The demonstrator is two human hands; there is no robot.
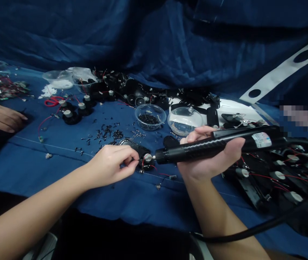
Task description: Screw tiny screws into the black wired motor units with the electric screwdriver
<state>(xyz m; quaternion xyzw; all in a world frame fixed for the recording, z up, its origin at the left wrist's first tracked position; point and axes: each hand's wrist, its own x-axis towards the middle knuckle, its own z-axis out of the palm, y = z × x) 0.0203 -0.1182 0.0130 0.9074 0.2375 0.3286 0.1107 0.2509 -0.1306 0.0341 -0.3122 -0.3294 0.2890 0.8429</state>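
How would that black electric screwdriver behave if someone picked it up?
The electric screwdriver is probably stiff and not very heavy, since the right hand cradles it loosely. Its thick cable might tug at the back end. Being round, it could likely roll if set down.

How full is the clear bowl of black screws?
The clear bowl is partly full: small black screws lie heaped low, well below its rim.
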